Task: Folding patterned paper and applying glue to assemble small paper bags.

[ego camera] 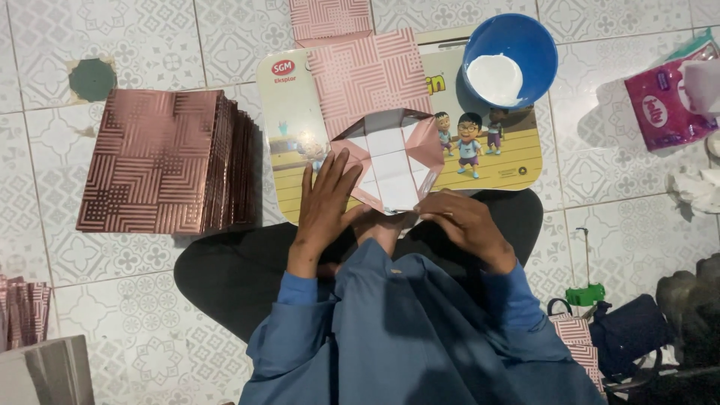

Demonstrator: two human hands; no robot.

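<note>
A pink patterned paper sheet lies on a cartoon-printed lap board, its near end folded up to show the white inside. My left hand presses flat on the left folded flap, fingers spread. My right hand pinches the near right corner of the fold. Both hands are on the same sheet, close to my lap.
A stack of pink patterned folded sheets sits on the tiled floor at left. A blue bowl with white paste stands at the board's far right. A pink tissue pack, crumpled tissue and dark bags lie right.
</note>
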